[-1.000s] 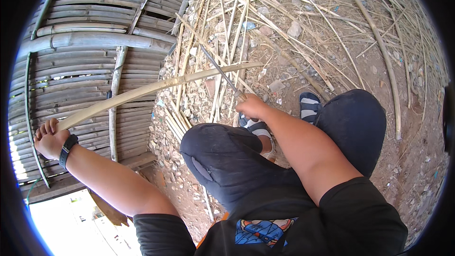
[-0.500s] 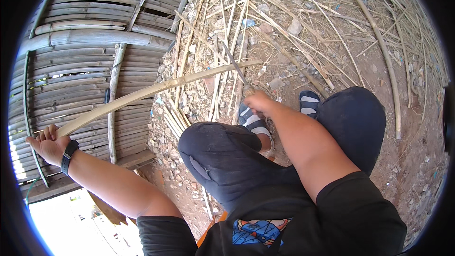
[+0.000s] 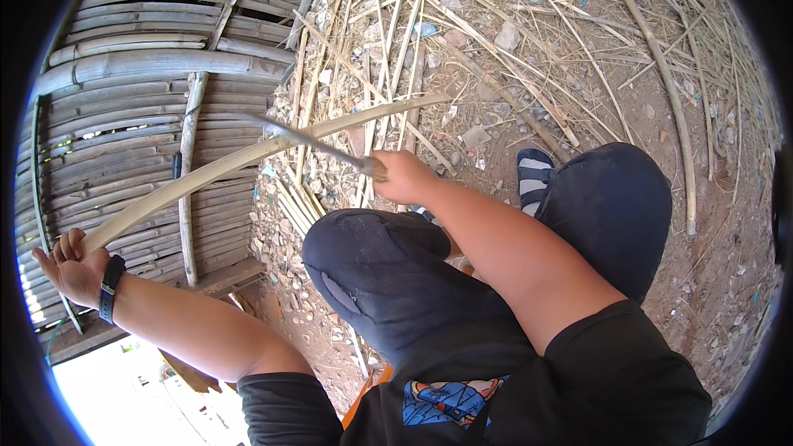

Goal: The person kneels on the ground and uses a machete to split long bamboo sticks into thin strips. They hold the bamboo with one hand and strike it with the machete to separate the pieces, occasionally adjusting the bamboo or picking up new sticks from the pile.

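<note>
A long, pale split-bamboo strip (image 3: 206, 175) slants across from the far left toward the middle, bowed by the lens. Its near end rests in my left hand (image 3: 76, 271), fingers curled about it and a dark watch on the wrist. My right hand (image 3: 403, 177) grips the short wooden handle of a knife (image 3: 318, 144). The narrow dark blade points left and crosses over the strip; whether it touches cannot be made out. The blade's tip is blurred against the slats.
A bamboo slat wall (image 3: 124, 149) stands on the left. Loose bamboo strips (image 3: 388, 66) litter the stony ground ahead. A long pole (image 3: 661, 74) lies at the right. My bent knees (image 3: 396, 272) and sandalled foot (image 3: 535, 177) are below the hands.
My right hand has moved left with the knife, and the blade has swung from pointing up-left to lying more sideways farther along the strip. The left hand has shifted only slightly.
</note>
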`<state>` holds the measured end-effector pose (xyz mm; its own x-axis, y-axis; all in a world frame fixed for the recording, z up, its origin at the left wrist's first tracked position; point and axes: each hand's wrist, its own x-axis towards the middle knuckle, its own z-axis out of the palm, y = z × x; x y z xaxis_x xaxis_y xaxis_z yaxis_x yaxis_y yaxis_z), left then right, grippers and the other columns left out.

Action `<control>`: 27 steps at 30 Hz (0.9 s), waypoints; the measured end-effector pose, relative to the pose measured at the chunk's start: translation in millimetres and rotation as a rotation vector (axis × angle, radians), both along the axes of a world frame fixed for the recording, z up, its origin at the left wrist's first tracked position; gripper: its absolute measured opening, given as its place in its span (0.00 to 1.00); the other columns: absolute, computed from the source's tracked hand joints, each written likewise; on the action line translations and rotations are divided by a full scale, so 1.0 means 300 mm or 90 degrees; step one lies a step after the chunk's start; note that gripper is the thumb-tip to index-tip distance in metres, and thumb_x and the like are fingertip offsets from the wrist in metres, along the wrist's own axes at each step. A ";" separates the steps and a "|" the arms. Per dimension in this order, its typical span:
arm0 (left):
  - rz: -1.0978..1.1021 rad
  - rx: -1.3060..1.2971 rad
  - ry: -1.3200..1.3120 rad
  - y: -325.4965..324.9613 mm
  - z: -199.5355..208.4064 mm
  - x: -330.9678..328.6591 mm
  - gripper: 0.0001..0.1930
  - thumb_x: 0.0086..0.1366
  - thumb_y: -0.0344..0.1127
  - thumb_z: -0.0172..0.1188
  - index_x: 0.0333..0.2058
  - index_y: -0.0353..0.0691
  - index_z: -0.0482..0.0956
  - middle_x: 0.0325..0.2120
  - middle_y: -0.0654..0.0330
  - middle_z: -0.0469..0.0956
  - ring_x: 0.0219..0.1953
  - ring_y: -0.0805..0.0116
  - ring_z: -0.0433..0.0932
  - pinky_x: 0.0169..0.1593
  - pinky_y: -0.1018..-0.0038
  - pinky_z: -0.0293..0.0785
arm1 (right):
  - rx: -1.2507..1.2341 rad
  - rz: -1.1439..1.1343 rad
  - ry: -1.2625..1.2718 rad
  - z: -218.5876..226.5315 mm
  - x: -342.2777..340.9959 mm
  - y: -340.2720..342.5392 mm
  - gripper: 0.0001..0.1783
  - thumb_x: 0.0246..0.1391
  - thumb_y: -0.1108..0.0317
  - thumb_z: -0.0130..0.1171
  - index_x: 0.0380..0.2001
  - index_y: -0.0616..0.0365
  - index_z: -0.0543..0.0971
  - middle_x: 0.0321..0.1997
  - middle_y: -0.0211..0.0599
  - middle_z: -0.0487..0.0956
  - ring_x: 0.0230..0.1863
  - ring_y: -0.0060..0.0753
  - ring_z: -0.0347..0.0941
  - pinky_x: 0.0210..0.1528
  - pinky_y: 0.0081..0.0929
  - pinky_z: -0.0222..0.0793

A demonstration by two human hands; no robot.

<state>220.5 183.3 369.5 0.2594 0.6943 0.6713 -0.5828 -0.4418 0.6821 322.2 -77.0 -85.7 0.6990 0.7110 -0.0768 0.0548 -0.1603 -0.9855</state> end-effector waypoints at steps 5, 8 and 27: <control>0.082 -0.050 -0.038 -0.021 -0.050 0.017 0.11 0.62 0.36 0.67 0.34 0.38 0.75 0.17 0.69 0.48 0.18 0.74 0.48 0.22 0.77 0.47 | -0.292 -0.020 0.277 -0.239 0.140 -0.115 0.15 0.44 0.68 0.59 0.36 0.65 0.78 0.24 0.47 0.78 0.23 0.43 0.78 0.26 0.37 0.73; 0.086 -0.050 -0.039 -0.002 -0.053 -0.004 0.14 0.62 0.37 0.67 0.29 0.39 0.70 0.18 0.67 0.49 0.18 0.74 0.49 0.22 0.76 0.48 | -0.099 -0.056 0.363 -0.110 0.077 -0.070 0.14 0.44 0.67 0.59 0.34 0.65 0.77 0.27 0.48 0.79 0.26 0.44 0.78 0.30 0.39 0.74; 0.185 -0.085 -0.018 0.032 -0.073 0.018 0.13 0.64 0.35 0.65 0.42 0.35 0.77 0.18 0.69 0.48 0.19 0.75 0.50 0.23 0.77 0.49 | -0.134 -0.032 0.291 -0.117 0.060 -0.080 0.14 0.45 0.65 0.61 0.34 0.63 0.77 0.30 0.49 0.80 0.34 0.46 0.78 0.38 0.39 0.73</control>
<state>225.9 192.8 347.5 0.0203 0.8187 0.5739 -0.4643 -0.5007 0.7306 340.2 -101.2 -121.0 0.5939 0.6135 -0.5205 -0.3872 -0.3492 -0.8533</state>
